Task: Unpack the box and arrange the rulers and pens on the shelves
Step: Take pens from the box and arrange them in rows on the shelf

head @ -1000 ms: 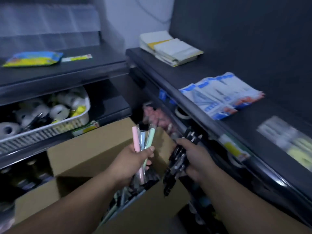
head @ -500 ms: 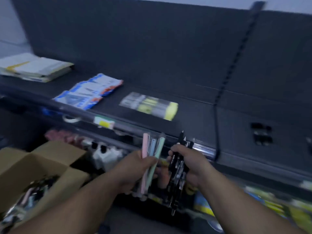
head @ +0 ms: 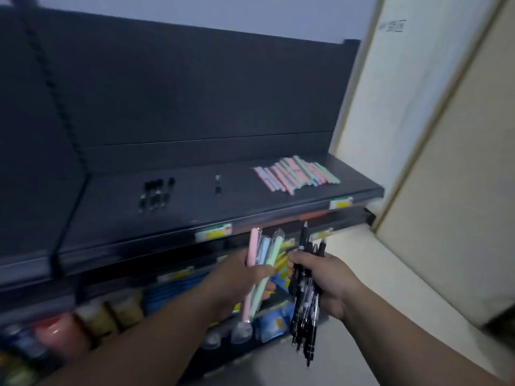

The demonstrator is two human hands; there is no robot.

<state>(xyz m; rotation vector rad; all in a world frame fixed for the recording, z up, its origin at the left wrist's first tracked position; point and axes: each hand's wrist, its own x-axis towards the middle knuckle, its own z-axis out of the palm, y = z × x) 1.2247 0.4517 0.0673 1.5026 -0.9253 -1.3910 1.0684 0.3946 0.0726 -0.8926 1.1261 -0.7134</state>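
Your left hand [head: 237, 277] grips pink, blue and green pastel pens [head: 266, 263]. Your right hand [head: 328, 277] is clenched round a bunch of black pens [head: 305, 305]. Both hands sit just below the front edge of the shelf [head: 237, 197]. On the shelf, bare surface lies between some small dark items [head: 156, 193] at left and a pastel row [head: 295, 174] near the right end, where the shelf stops beside a pale wall [head: 390, 135]. The dark items barely show against the shelf. The goods lower down are blurred, and your arms cover some of them.

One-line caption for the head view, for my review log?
Left hand grips pastel pens, right hand grips black pens, facing a dark shelf with a pastel pile.
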